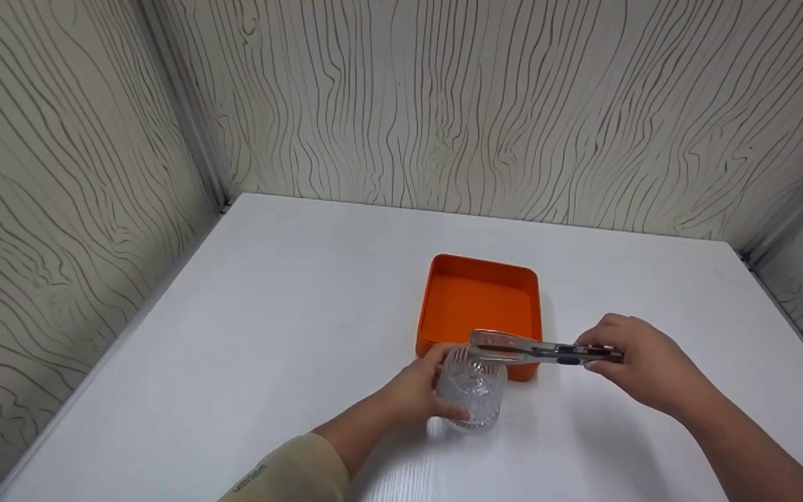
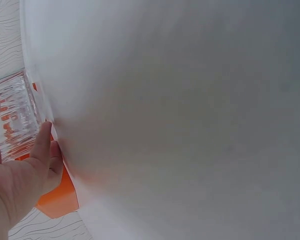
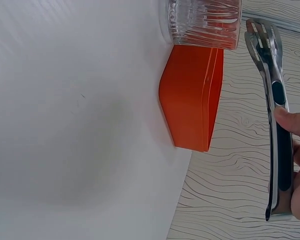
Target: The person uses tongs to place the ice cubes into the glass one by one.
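Note:
A clear ribbed glass stands upright on the white table, its mouth facing up. My left hand holds it from the left, thumb on the near side and fingers round the far side. In my right hand is a pair of metal tongs with dark grips, held level by the handle. The heads of the tongs hover at the rim of the glass, slightly apart, and I see nothing between them. Whether the glass contains anything clear, I cannot tell.
Just behind the glass sits an open square orange box, its near wall partly hidden by the glass and tongs. Wood-patterned panels enclose the white table at the back and sides.

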Demonstrator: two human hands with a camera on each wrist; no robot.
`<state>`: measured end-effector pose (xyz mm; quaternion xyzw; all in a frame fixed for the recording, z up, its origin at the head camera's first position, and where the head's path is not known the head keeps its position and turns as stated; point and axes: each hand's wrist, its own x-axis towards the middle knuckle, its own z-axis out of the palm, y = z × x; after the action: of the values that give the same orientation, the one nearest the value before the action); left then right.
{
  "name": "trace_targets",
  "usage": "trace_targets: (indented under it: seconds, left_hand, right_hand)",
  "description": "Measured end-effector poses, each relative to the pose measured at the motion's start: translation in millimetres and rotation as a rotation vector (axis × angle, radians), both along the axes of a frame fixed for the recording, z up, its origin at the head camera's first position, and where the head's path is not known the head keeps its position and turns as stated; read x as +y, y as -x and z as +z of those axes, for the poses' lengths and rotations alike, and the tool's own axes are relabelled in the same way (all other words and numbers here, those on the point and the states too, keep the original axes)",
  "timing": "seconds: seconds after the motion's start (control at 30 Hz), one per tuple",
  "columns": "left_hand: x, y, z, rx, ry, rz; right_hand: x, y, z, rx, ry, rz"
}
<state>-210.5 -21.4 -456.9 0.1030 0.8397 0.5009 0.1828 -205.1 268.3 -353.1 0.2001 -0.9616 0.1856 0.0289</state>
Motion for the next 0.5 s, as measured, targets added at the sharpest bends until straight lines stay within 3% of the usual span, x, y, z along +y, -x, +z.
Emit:
trace_targets:
  seconds: [0.3, 0.5]
  left_hand:
    - [-0.9, 0.0, -0.6, 0.016, -0.006, -0.024]
    - [-1.4, -0.5, 0.9, 0.016, -0.019, -0.028]
  right_hand:
    - [1.3, -0.5, 1.6, 0.027, -0.012, 0.017]
    - [0.3, 1.0, 2.6, -0.011, -0.013, -0.006]
